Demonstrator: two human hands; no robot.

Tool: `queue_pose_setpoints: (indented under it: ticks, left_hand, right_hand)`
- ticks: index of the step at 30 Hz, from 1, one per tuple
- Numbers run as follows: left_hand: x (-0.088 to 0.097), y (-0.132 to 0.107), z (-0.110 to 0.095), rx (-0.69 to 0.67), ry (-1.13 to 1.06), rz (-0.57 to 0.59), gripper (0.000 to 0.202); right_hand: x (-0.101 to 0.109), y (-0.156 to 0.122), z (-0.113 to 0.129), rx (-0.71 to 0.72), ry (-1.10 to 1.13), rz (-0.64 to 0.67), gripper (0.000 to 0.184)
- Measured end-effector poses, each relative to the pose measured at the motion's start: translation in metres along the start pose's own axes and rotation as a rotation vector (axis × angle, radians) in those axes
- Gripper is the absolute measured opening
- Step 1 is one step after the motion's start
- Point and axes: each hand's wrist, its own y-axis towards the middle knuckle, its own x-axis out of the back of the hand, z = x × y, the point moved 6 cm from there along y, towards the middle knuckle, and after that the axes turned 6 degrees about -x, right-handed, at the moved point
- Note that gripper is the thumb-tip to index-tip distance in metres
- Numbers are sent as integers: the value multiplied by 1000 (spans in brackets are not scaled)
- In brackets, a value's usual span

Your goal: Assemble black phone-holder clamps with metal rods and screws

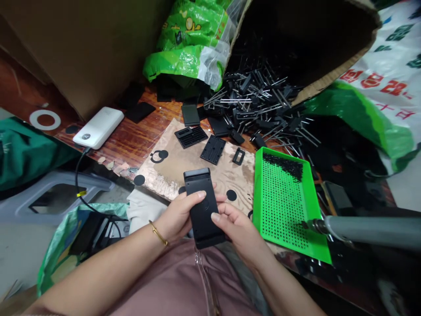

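Left hand (pixel 179 215), right hand (pixel 237 230) hold black plastic housing (pixel 201 210), seemingly

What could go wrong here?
The grey metal-tipped tool reaches over the green perforated tray; if hot, it could melt the plastic. The black plastic part, held between left hand and right hand, could slip onto the tray and scatter its black pieces. The loose pinned pile could prick skin.

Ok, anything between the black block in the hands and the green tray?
Only the right hand, gripping the black block on the side toward the green tray; no other object stands between them.
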Motion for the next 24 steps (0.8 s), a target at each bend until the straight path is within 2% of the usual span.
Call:
queue_pose_setpoints:
  ticks: [2,4,5,6,7,9,11,13,17,20,24]
  left_hand:
    - [0,-1,-6,-12,147,5,42]
    - [-2,-2,-17,-56,454,37,33]
    - [-5,-3,-24,-94,655,73,29]
    - [-10,-4,-30,-138,863,119,26]
    - [-15,-5,-35,-182,1056,170,24]
    - [-26,-8,-41,-250,1346,267,22]
    - [-33,-11,-41,-265,1510,332,25]
    - [-36,-12,-39,-261,1622,353,28]
    - [-38,-13,-35,-286,1690,394,23]
    - [-38,-13,-30,-288,1675,441,21]
    - [-35,-13,-19,-162,1695,458,25]
  right_hand:
    - [15,-6,19,171,-394,-164,26]
    - [31,-19,49,427,-747,-433,21]
    - [33,-27,64,560,-853,-507,19]
    - [32,-33,75,684,-925,-530,22]
    - [28,-36,85,789,-985,-494,26]
    - [18,-37,95,923,-1083,-352,33]
    - [10,-33,98,968,-1127,-217,30]
    - [7,-27,97,954,-1141,-137,24]
    - [6,-19,88,885,-1171,-32,17]
    - [5,-20,82,891,-1134,-8,14]
    - [3,-22,74,875,-1072,-32,13]
